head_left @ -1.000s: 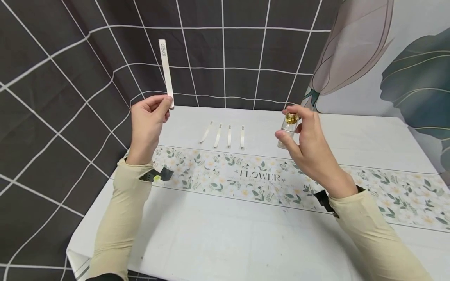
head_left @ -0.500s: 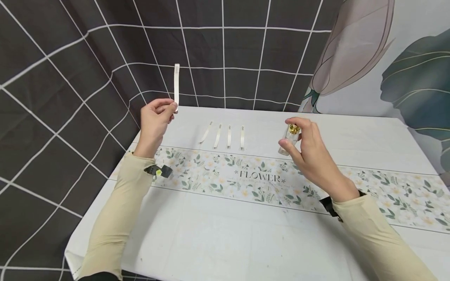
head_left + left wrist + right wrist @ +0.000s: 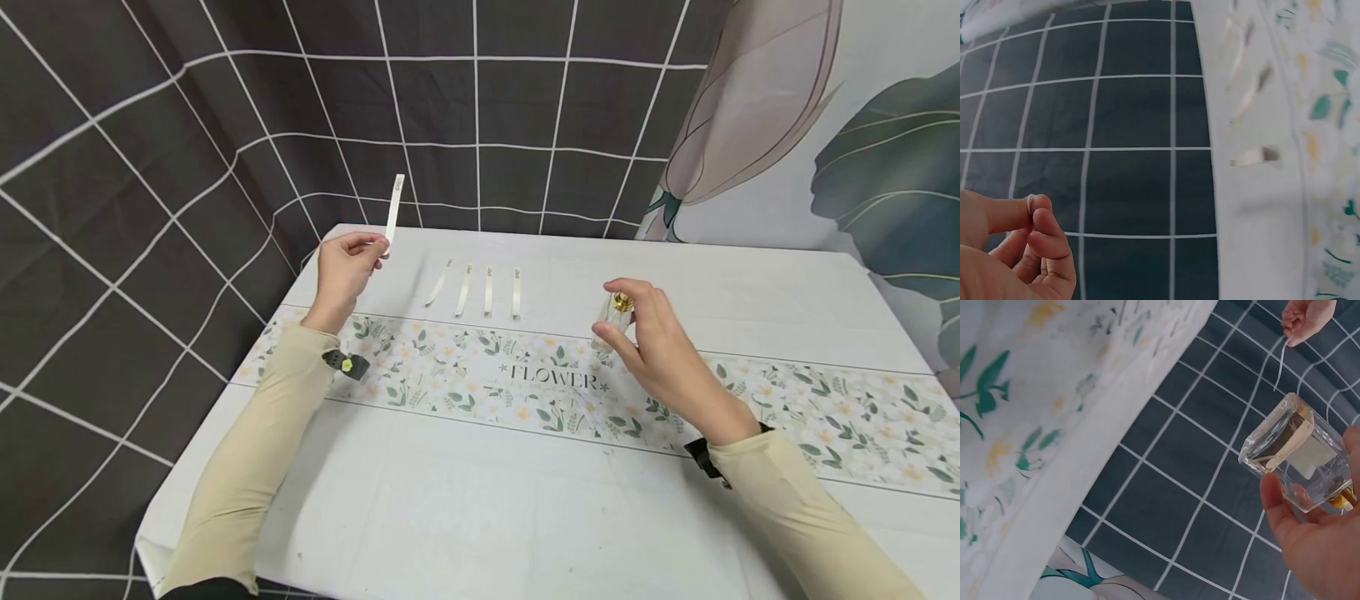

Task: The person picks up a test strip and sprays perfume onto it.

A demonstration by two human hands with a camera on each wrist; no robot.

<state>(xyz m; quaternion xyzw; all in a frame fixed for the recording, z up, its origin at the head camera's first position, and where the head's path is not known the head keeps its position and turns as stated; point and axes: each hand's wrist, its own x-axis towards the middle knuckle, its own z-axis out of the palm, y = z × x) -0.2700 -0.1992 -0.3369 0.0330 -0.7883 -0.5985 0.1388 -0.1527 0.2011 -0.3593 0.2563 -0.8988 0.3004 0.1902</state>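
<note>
Between thumb and forefinger, my left hand [image 3: 347,271] pinches the lower end of a narrow white perfume test strip [image 3: 394,204], which points up and leans slightly right. Small dark print marks its top end. My right hand [image 3: 663,346] grips a clear glass perfume bottle [image 3: 617,318] with a gold neck, index finger over the top and thumb low on its side. In the right wrist view the bottle [image 3: 1294,447] shows thick square glass and a pale label. The left wrist view shows the left fingertips [image 3: 1040,203] pressed together, the strip not discernible there.
Several more white test strips [image 3: 488,292] lie in a row on the white tablecloth [image 3: 465,500], between the hands. A floral printed band [image 3: 450,367] reading FLOWER crosses the table. A dark gridded curtain [image 3: 517,108] hangs behind and at left, a leaf-print cloth [image 3: 885,167] at right.
The left hand has come down and to the right, its strip swinging from a left lean to a right lean. The right hand has lowered the bottle toward the table.
</note>
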